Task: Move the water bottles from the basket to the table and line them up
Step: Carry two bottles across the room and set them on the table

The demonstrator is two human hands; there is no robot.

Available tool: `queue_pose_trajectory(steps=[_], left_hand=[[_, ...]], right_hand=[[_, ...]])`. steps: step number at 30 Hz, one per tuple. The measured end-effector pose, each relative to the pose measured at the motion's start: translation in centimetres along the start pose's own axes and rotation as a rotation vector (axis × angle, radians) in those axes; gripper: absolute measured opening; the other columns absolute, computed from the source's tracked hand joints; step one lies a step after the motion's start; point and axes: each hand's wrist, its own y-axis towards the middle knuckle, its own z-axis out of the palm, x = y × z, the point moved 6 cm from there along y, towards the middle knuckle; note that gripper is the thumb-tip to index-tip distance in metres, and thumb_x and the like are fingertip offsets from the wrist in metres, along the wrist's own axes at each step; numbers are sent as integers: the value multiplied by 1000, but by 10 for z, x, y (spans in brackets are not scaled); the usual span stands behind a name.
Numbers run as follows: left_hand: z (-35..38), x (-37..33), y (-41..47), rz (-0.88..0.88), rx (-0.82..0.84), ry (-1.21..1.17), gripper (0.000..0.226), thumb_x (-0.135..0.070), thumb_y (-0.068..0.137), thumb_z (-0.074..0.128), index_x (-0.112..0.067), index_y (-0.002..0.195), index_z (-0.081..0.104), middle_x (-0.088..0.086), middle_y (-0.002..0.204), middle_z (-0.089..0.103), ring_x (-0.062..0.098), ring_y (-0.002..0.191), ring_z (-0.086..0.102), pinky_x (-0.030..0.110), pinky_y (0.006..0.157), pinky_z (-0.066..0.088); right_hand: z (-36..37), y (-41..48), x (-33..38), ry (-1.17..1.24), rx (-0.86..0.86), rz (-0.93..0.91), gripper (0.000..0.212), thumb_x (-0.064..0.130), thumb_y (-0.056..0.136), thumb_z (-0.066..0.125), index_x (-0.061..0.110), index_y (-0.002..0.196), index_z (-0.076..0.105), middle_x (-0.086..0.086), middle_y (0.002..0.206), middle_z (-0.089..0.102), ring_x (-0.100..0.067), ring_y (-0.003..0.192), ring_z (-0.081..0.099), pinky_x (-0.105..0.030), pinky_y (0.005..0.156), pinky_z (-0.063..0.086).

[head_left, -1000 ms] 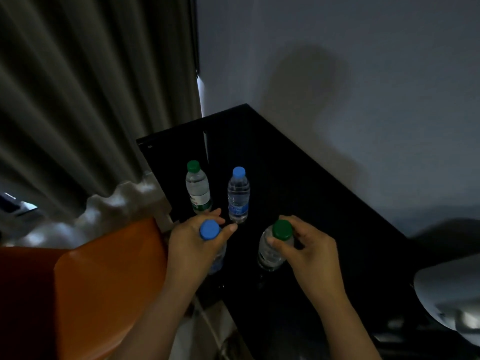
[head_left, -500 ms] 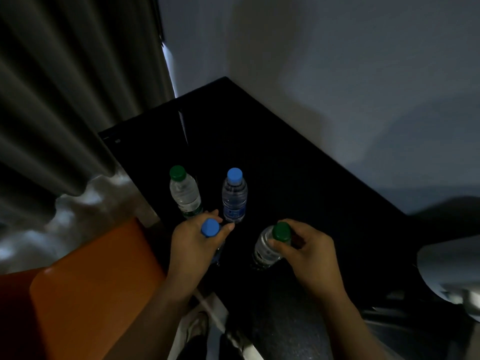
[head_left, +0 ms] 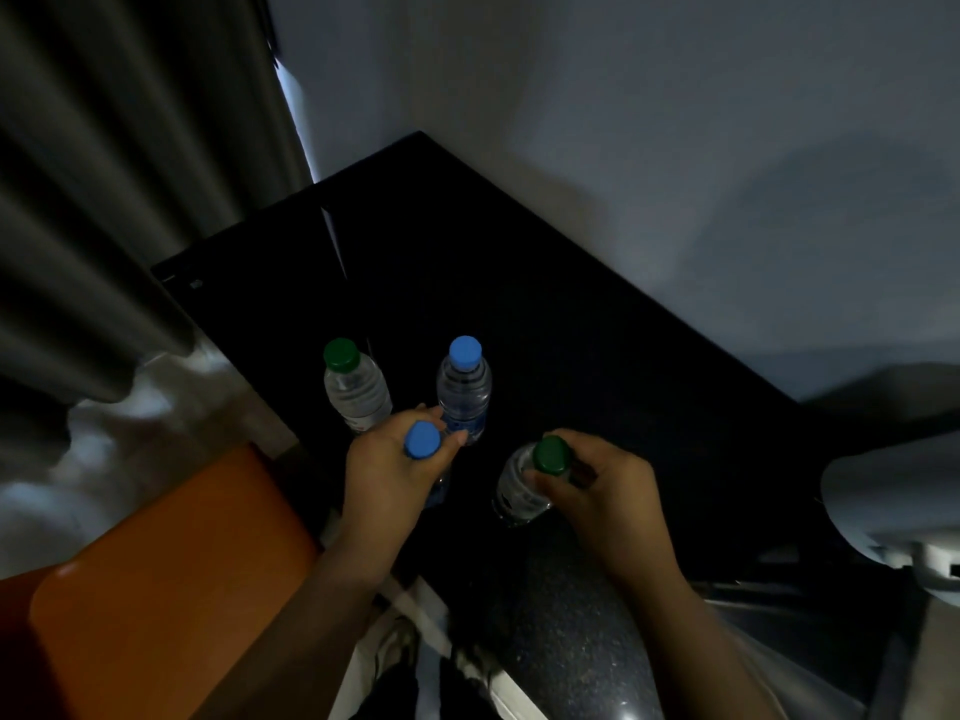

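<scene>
Left hand: I read the left hand point(head_left: 387, 478) as wrapped round the neck of the near blue-cap bottle point(head_left: 422, 440), thumb and fingers curled just under the cap; a full grip on that bottle
Right hand: I read the right hand point(head_left: 610, 493) as pinching the near green-cap bottle point(head_left: 517, 488) at its neck, with the fingertips curled round the cap
Near blue-cap bottle: upright over the near left part of the table point(head_left: 545, 314); the hand hides most of its body, so I cannot tell whether its base touches the top
Near green-cap bottle: to the right of the near blue-cap bottle and apart from it, tilted, with its cap leaning towards the right hand; I cannot confirm that its base is in contact with the table
Far green-cap bottle point(head_left: 356, 389): upright on the table near the left edge, free of both hands
Far blue-cap bottle point(head_left: 464, 392): upright on the table, beside the far green-cap bottle on its right with a gap between them; the left fingertips lie just in front of its lower body, contact unclear to me
Table: black and glossy, set in the corner between the wall point(head_left: 649, 122) and the curtain point(head_left: 104, 189)
Orange surface point(head_left: 156, 589): lower left, beside the table
Pale object point(head_left: 893, 506): right edge, too blurred for me to identify
</scene>
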Motion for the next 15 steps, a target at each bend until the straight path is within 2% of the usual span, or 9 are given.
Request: queue_pose_trajectory(steps=[2, 3, 7, 12, 15], left_hand=[[0, 0, 2, 19, 14, 22, 16, -17, 75, 80, -20, 84, 68, -13, 95, 66, -7, 90, 59, 1, 78, 43], [1, 0, 3, 26, 22, 27, 16, -17, 75, 80, -18, 86, 69, -15, 95, 65, -11, 87, 58, -3, 75, 40], [2, 2, 2, 43, 59, 45, 24, -19, 76, 78, -15, 98, 68, -25, 95, 57, -30, 85, 49, -8, 73, 36], [-2, 1, -1, 61, 95, 32, 24, -21, 80, 75, -24, 100, 63, -33, 92, 54, -26, 89, 51, -2, 73, 43], [-3, 2, -1, 57, 96, 29, 23, -20, 81, 74, -27, 99, 61, -30, 91, 55, -20, 86, 55, 1, 72, 44]], right_hand=[[4, 2, 0, 1, 11, 14, 16, 16, 80, 74, 27, 89, 67, 10, 83, 67, -4, 78, 65, -34, 69, 55], [6, 3, 0, -5, 9, 18, 16, 15, 80, 74, 25, 90, 67, 9, 83, 67, -5, 79, 65, -35, 70, 56], [13, 7, -1, -41, 24, 32, 21, 15, 80, 74, 29, 94, 67, 12, 87, 67, -1, 84, 65, -33, 74, 58], [16, 12, -1, -90, -4, 29, 19, 19, 80, 74, 31, 91, 65, 15, 84, 67, 1, 80, 64, -30, 70, 57], [16, 14, 0, -65, -9, 41, 15, 20, 80, 74, 26, 90, 65, 12, 83, 67, -2, 80, 65, -33, 69, 57]])
